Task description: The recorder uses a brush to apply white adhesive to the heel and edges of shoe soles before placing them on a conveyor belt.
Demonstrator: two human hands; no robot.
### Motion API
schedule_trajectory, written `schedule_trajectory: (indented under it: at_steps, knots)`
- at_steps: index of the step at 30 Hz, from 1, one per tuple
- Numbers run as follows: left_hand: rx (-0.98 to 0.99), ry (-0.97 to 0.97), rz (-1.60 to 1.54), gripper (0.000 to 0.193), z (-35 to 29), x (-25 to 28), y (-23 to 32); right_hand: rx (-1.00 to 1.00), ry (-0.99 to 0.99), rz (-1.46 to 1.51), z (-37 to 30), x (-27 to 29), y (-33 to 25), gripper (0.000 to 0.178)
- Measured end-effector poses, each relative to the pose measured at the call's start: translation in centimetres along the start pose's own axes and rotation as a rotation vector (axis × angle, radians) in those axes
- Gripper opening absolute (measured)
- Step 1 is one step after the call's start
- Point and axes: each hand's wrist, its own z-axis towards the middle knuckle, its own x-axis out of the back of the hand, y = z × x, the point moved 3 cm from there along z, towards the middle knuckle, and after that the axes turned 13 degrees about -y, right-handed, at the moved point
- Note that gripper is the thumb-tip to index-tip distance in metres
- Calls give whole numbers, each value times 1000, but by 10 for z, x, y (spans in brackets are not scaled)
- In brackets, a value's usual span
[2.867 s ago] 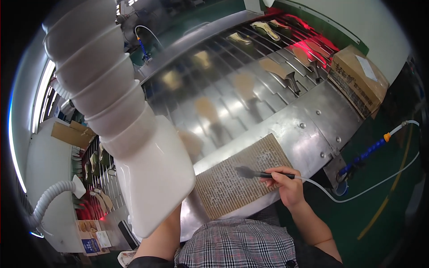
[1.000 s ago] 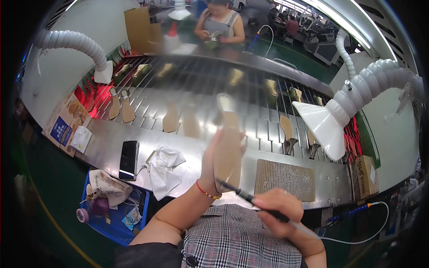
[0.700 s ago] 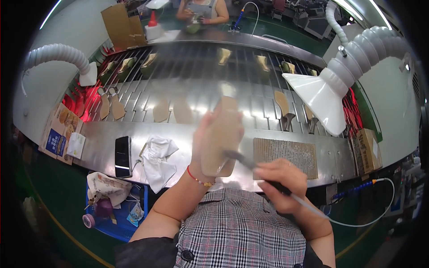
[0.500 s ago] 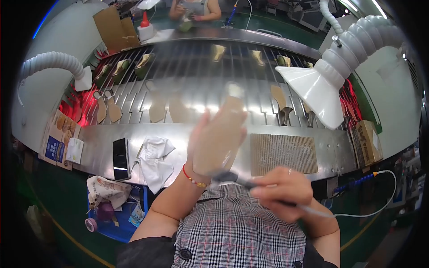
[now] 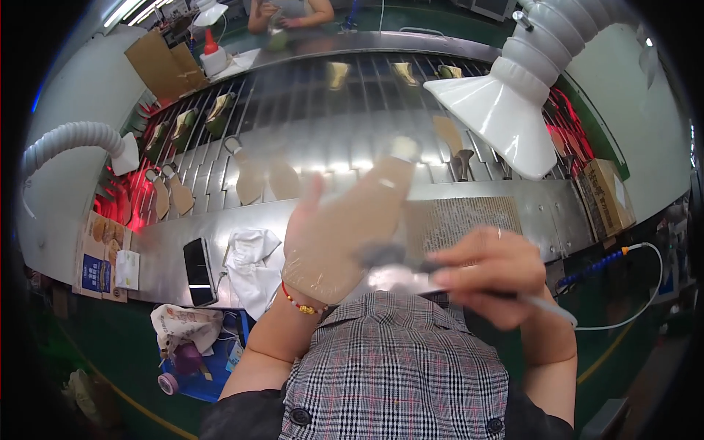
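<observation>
My left hand [image 5: 299, 226] supports a beige shoe sole [image 5: 350, 229] from beneath and along its left side. The sole is tilted, its wide end by my wrist and its narrow, white-tipped end pointing far right. My right hand [image 5: 490, 273] is closed round the handle of a dark brush [image 5: 383, 254], which has a grey hose running from its back end. The blurred brush head is at the sole's near right edge; whether it touches, I cannot tell. Beyond my hands, more soles [image 5: 251, 180] lie on the slatted conveyor [image 5: 220, 194].
Shoe uppers on lasts [image 5: 218, 117] stand on the far conveyor. A ribbed mat [image 5: 469, 218] lies right, a phone [image 5: 198, 271] and white cloth [image 5: 248, 257] left. A white extraction hood [image 5: 495, 110] hangs over the right side. Another person's hands [image 5: 282, 20] are across the line.
The sole has turned so its narrow end points further right. The brush has moved from the sole's near end up to its right edge. The whole view has shifted a little.
</observation>
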Motion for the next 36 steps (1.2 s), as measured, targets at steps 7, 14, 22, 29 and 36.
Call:
schedule_trajectory:
  at_steps: [7,14,22,29,36]
  knots:
    - [111,53,97,83,-12,-2,7,-45,-70,40,-3,12,1,18]
    - [181,-29,61,85,-25,-7,5,-52,6,-86,-9,27,-4,19]
    - [219,-111,91,94,-31,-16,-1,-36,-58,9,-14,37,-4,15]
    - [210,23,57,98,-36,-22,-10,-34,-53,42,-21,51,2,17]
    - [266,-80,120,102,-39,-26,-12,-17,-49,198,-29,62,17,20]
